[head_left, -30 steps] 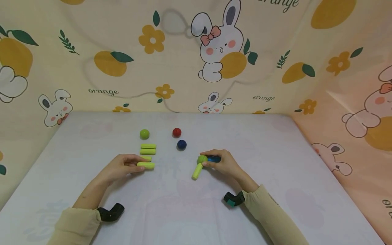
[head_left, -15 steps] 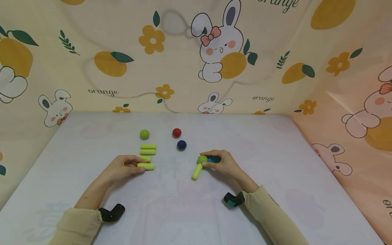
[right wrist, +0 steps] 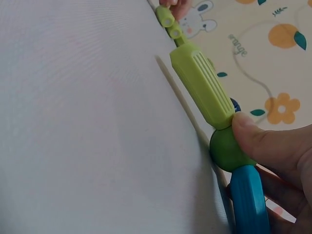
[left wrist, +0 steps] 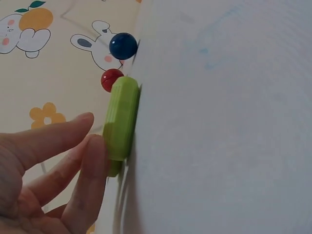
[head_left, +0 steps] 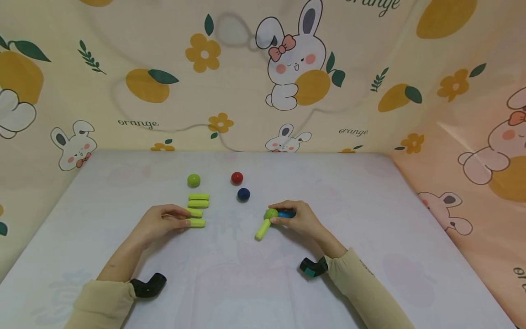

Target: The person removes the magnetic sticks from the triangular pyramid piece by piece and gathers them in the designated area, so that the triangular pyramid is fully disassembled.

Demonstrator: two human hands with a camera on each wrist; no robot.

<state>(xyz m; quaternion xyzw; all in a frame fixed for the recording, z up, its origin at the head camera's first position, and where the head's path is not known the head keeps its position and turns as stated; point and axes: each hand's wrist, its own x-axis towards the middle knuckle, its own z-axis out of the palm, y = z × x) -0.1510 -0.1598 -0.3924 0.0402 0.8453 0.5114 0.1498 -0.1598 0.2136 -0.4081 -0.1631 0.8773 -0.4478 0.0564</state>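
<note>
Two yellow-green magnetic-looking rods lie at my left hand (head_left: 160, 224): a near rod (head_left: 197, 223) and another rod (head_left: 195, 213) just behind it. In the left wrist view, fingers reach to the end of a rod (left wrist: 121, 119); one fingertip is against or very close to it, another stands apart. My right hand (head_left: 302, 219) pinches a green ball (right wrist: 229, 148) between thumb and fingers. To this ball are joined a yellow-green rod (right wrist: 202, 85), pointing toward the front left, and a blue rod (right wrist: 249, 200), partly covered by the hand.
Behind the left hand lie two more yellow-green rods (head_left: 198, 200), side by side. Farther back are a light green ball (head_left: 194, 180), a red ball (head_left: 237, 178) and a dark blue ball (head_left: 244, 194). A patterned cloth wall (head_left: 246, 91) borders the white table (head_left: 246, 283).
My left hand has drawn slightly left, and the near rod has shifted a little left. The joined yellow-green rod at the right hand has swung slightly left. The balls have stayed put.
</note>
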